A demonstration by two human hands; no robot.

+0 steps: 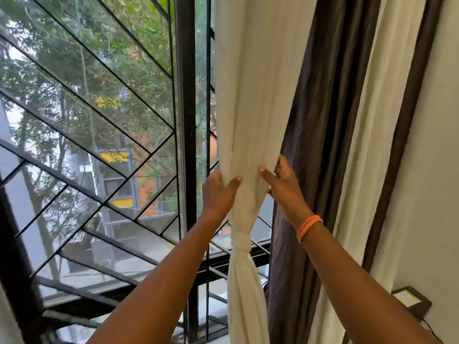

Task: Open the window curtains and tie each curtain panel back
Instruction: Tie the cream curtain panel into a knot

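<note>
Right of the window frame (186, 120), from the head view: cream curtain (248, 95) hanging upright, long axis vertical, already cinched at a knot (240, 247) low down. Left hand (218, 192) on the curtain's window-side edge, thumb laid across the front, grasping the gathered cloth just above the knot. Right hand (283, 184) on the opposite edge, thumb across the front, fingers tucked behind the fold, likewise gripping cloth; orange wristband (309, 227) on that wrist. Both grips level, curtain pinched between them, neither nearer than the other. Dark curtain (323, 120) just beside on the right, touching; second cream panel (377, 120) beyond, then wall (434, 170). Open room mainly leftward, toward the glass and bars.
</note>
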